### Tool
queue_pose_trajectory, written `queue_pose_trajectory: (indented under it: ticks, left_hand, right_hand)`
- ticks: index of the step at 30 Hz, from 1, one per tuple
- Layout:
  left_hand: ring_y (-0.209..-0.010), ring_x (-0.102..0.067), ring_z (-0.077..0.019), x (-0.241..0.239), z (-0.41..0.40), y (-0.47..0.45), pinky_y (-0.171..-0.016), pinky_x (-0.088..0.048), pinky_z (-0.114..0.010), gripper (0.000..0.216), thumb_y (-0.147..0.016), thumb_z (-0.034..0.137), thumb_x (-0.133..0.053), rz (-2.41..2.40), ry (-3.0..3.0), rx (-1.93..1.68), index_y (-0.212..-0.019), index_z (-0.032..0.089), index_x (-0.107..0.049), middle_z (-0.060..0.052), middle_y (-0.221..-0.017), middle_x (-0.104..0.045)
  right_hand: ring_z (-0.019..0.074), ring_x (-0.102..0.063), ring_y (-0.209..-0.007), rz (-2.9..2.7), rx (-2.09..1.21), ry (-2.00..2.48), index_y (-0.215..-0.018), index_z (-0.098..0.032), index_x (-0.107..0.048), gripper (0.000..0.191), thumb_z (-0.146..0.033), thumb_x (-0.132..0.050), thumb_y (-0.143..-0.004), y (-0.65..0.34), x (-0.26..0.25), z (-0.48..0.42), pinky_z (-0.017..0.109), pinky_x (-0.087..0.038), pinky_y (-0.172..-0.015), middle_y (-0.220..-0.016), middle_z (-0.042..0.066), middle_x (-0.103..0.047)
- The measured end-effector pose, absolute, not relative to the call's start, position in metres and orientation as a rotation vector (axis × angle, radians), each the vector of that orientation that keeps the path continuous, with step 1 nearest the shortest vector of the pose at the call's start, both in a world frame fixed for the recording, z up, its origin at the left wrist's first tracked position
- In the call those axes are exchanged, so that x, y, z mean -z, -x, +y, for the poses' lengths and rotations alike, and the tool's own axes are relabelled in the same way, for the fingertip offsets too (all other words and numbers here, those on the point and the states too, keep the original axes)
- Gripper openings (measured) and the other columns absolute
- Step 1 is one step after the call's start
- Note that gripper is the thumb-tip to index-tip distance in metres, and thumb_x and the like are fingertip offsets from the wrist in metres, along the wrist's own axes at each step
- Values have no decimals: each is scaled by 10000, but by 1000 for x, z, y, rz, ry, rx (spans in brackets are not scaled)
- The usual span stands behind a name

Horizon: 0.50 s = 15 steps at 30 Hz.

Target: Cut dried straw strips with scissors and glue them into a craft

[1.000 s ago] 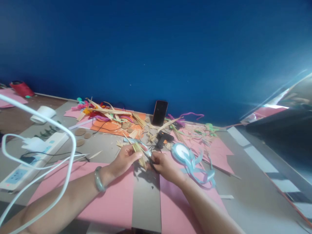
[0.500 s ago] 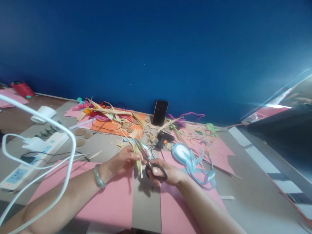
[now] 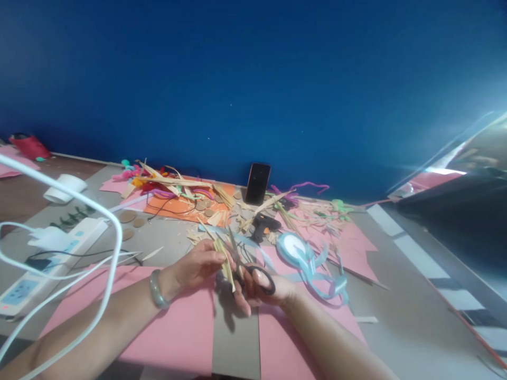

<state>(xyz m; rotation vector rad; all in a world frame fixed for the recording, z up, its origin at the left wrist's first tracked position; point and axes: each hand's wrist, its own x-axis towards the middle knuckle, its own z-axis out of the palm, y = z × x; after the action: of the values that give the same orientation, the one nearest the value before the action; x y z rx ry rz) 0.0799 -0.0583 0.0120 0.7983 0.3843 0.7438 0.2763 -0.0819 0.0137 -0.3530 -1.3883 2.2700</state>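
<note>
Strips of dried corn husk (image 3: 225,264), pale yellow-green, are pinched between the thumb and fingers of my left hand (image 3: 202,264), which wears a jade-coloured bangle (image 3: 159,288). Black-handled scissors (image 3: 266,279) are in my right hand (image 3: 257,290), its thumb and fingers in the loops. The blades stand apart and point up and away, just right of the husk; whether they touch it I cannot tell. Beneath both hands lie two pink sheets (image 3: 174,327) with a strip of grey table between them.
A phone (image 3: 257,183) leans on the blue wall. In front are a black glue gun (image 3: 263,227) and a blue ribbon roll (image 3: 293,249). Husk scraps and pipe cleaners cover an orange sheet (image 3: 174,208). A power strip (image 3: 51,269) and looping white cable (image 3: 116,253) are at left.
The scissors have opened wider, and my right hand has turned and its fingers have spread. The left hand keeps its hold on the husk. The whole view has shifted slightly.
</note>
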Motion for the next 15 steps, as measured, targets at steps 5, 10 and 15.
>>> queue_pose_trajectory:
  ticks: [5, 10, 15]
  left_hand:
    - [-730, -663, -216, -16, -60, -81, -733, -505, -332, 154, -738, 231, -723, 408, -766, -740, -777, 83, -738, -109, -749, -698]
    - [-792, -673, -245, -17, -60, -83, -789, -506, -366, 190, -776, 271, -705, 450, -832, -771, -811, 85, -724, -132, -804, -713]
    - [-741, -658, -207, -11, -58, -85, -631, -514, -289, 215, -787, 319, -707, 592, -830, -813, -866, 120, -709, -100, -809, -706]
  right_hand:
    - [57, -338, -360, -1401, -2195, 407, -738, -119, -573, 634, -752, -551, -758, -275, -11, -83, 201, -209, -349, -517, 12, -577]
    - [61, -352, -374, -1332, -2155, 516, -753, -120, -568, 597, -715, -608, -734, -278, -2, -84, 200, -217, -362, -530, 23, -600]
    - [68, -399, -421, -1223, -1958, 807, -755, -143, -558, 450, -505, -797, -633, -274, -12, -85, 200, -270, -416, -511, -25, -576]
